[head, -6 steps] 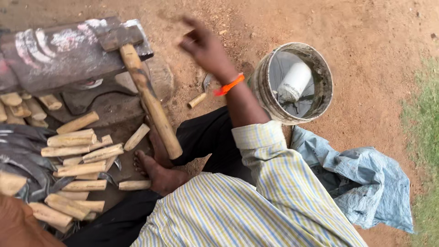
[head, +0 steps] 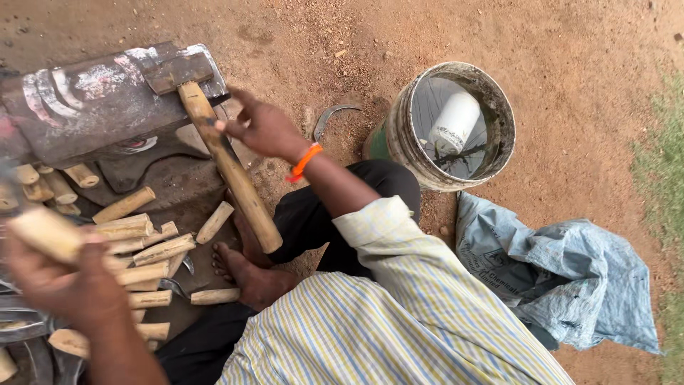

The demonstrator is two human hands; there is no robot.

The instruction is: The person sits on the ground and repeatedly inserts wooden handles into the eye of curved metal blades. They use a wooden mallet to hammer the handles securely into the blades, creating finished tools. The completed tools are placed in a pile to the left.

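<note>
A hammer with a long wooden handle point(head: 231, 175) rests its dark iron head point(head: 178, 69) on a big grey metal block point(head: 85, 100). My right hand point(head: 263, 128), with an orange band at the wrist, lies against the upper handle; thumb on the wood, fingers apart and not wrapped around it. At the lower left my left hand point(head: 64, 285), blurred, is closed on a short pale wooden piece point(head: 46, 232). Several similar cut wooden pieces point(head: 142, 249) lie on the ground between the block and my bare foot point(head: 249, 274).
A worn bucket point(head: 499, 153) holding water and a white container point(head: 456, 121) stands on the dirt at the right. A curved sickle blade point(head: 331, 114) lies beside it. A crumpled blue-grey sack point(head: 563, 274) lies lower right, with grass point(head: 666, 178) along the right edge.
My right hand has come down and left from open air onto the hammer handle. My left hand has risen into view holding a wooden piece.
</note>
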